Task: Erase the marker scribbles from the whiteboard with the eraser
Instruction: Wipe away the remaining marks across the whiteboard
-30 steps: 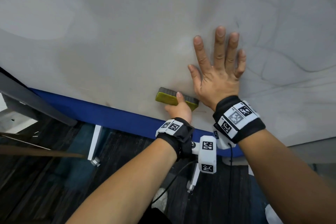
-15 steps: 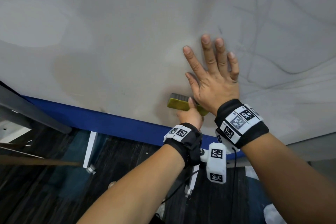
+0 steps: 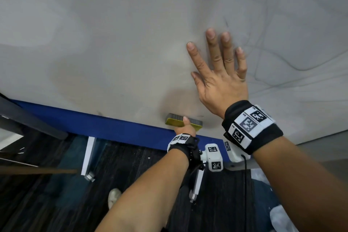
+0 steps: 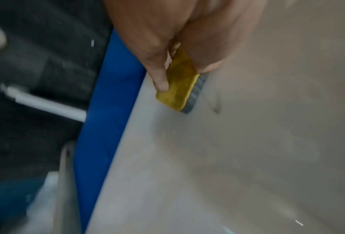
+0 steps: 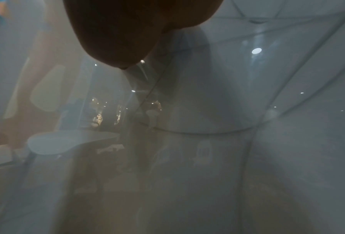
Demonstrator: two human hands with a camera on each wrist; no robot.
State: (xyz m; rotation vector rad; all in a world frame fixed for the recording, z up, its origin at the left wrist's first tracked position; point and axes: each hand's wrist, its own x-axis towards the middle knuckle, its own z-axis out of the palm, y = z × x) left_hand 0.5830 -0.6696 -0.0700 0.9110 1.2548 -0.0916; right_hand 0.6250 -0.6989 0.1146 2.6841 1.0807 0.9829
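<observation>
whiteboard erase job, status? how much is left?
Done: the whiteboard left of the hands looks wiped, only faint smudges. In hand: the left hand grips the eraser against the board just above the blue bottom edge; the right hand lies flat on the board. Left: marker lines cover the right part, plus a small mark beside the eraser. Roughly halfway.
</observation>
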